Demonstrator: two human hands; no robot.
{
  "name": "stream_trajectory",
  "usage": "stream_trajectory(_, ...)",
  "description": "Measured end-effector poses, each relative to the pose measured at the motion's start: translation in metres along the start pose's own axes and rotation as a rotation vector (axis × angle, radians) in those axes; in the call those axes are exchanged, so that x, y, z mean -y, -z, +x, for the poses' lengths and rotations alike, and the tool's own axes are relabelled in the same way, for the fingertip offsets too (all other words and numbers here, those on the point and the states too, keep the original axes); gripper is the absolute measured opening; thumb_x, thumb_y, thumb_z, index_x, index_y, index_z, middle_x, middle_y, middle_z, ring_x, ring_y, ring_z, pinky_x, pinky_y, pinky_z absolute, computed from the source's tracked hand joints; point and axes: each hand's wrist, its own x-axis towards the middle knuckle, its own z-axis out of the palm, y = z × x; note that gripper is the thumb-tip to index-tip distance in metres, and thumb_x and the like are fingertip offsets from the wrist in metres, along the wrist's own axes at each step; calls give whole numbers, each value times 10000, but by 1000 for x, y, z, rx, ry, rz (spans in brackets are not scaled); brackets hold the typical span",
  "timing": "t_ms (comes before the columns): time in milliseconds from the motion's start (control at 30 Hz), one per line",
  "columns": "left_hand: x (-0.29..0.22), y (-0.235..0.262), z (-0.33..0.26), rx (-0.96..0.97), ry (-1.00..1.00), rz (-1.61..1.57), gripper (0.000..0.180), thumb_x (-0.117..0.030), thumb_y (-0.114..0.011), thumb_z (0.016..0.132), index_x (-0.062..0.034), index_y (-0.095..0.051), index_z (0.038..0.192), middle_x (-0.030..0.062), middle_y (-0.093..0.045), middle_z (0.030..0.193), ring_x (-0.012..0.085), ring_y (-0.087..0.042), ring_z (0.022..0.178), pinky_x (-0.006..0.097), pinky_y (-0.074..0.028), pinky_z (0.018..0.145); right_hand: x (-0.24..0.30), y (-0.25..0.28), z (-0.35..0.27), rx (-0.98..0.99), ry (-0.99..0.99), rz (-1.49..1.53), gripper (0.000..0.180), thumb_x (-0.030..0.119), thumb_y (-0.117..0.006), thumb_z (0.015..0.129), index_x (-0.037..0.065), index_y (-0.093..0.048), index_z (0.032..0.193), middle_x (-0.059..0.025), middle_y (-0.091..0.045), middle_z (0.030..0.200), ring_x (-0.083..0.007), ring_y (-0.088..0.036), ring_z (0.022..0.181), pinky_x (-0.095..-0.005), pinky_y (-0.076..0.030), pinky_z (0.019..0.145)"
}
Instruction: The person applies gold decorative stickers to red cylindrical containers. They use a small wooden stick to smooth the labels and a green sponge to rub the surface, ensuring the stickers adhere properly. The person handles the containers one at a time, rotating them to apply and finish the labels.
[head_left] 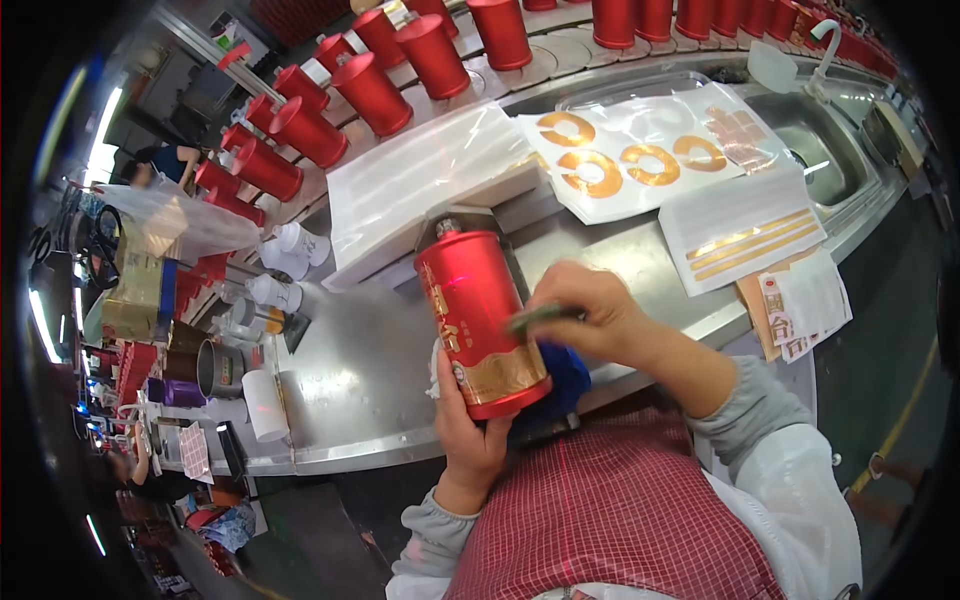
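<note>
A glossy red bottle with a gold band round its lower part leans in front of me, its narrow neck pointing away. My left hand grips it low down, fingers wrapped round the base, with a bit of white cloth showing beside them. Pinched in my right hand is a small flat dark-green scraper-like piece, blurred by motion. It is at the bottle's right side; whether it touches the surface I cannot tell. Behind the bottle stands a dark support, and something blue shows below my right hand.
More red bottles stand along a curved slatted conveyor at the back. Sheets with gold ring stickers and gold strips lie to the right, before a sink. White cups and a paper roll are at left.
</note>
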Motion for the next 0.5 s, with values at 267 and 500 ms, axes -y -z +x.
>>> stream_trajectory(267,-2,-4,2,-21,-62,42,935,-549,-594,894,102,-227,1457,261,-423,1418,345,-471,1279,392,-383,1041,-1,-1,17,-131,224,-314,166,106,-736,743,80,-613,853,-76,-564,853,-276,-552,795,-388,-443,712)
stream_trajectory(500,-4,1,-1,11,-2,12,929,-526,-626,881,107,-249,1447,270,-432,1406,375,-489,1252,411,-383,1036,15,-4,13,184,100,-218,181,157,-727,790,58,-617,896,-110,-587,843,-307,-606,791,-385,-489,693)
